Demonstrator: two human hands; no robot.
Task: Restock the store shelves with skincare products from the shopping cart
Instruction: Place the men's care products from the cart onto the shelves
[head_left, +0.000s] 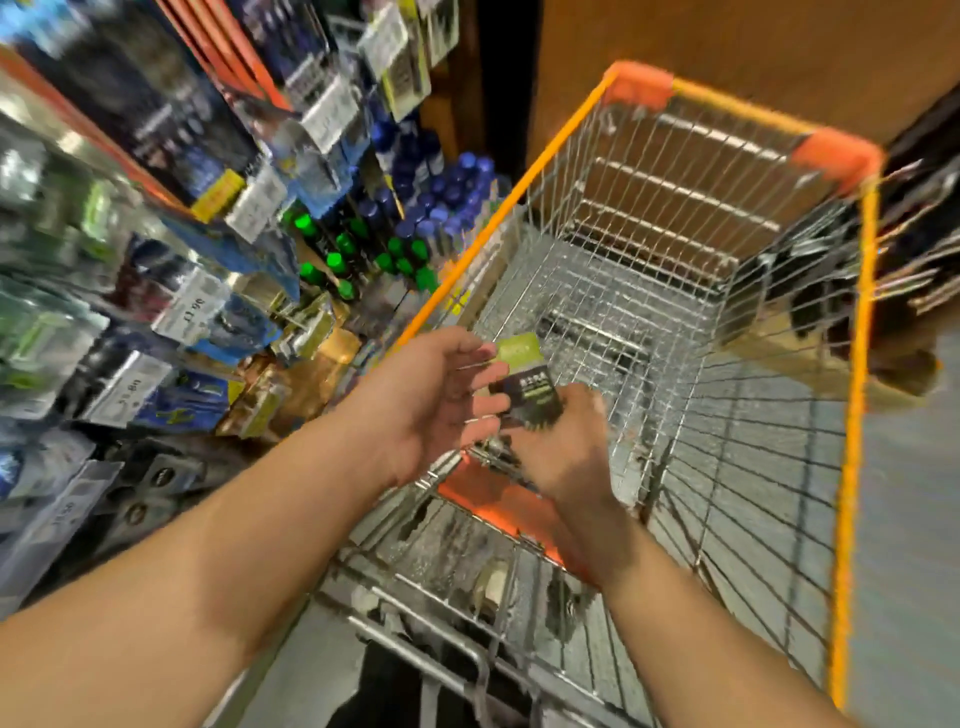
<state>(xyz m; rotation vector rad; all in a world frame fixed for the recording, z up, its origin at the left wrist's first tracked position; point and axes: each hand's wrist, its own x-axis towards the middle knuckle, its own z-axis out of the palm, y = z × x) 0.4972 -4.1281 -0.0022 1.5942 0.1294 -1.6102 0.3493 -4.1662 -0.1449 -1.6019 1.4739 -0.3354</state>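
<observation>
Right hand (558, 441) fingers pinched the lower end of the green-and-black product packet (524, 382); left hand (431, 400) fingers were spread, touching its left edge. Packet stood roughly upright over the shopping cart (852, 364) near end, shelves (156, 249) left of cart.

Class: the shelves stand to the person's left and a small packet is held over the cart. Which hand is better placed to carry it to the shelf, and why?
Probably the left hand. It is open beside the packet and nearer the shelves, while the right hand has its grip on the packet over the cart, farther away.
</observation>
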